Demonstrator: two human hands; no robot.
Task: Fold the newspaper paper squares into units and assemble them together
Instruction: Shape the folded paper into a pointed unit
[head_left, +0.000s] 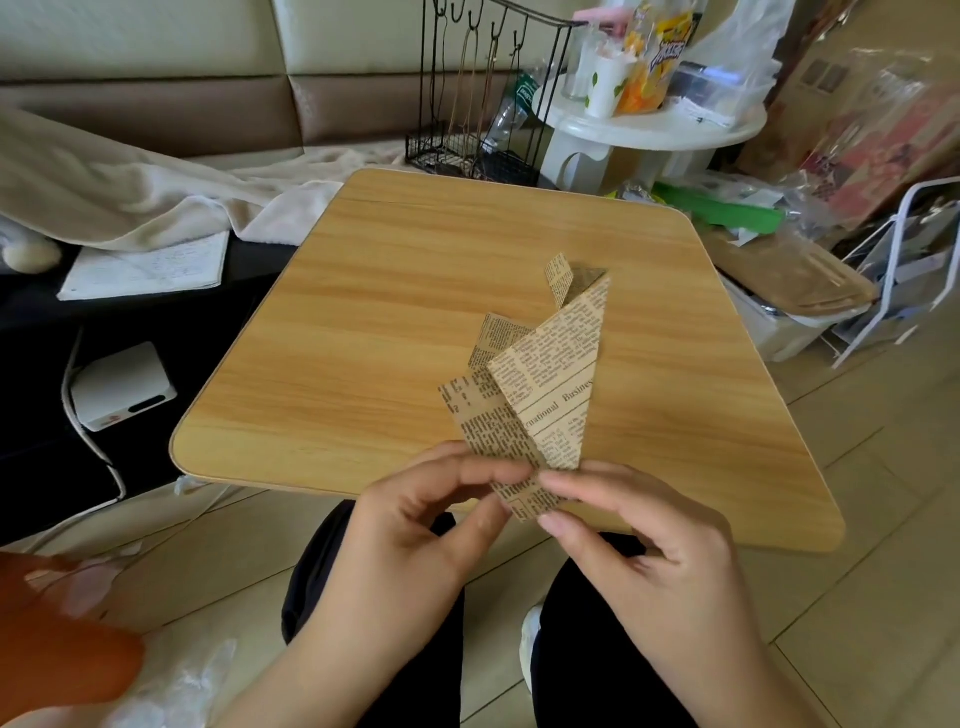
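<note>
Thumb and forefinger of left hand (415, 525) and right hand (639, 545) curled, pinching bottom tip of tan newsprint folded paper units (540, 395), lower centre of frame. Two pointed pieces overlapping, held above near edge of light wood-grain square table (363, 312). Long axis running up and slightly right, away from fingers; both hands equally near. Thin, creased, matte paper, sharp triangular flaps. Probably mid-assembly, slotting one unit into other.

head | looks forward and down | close over wooden table (363, 322) | single view
</note>
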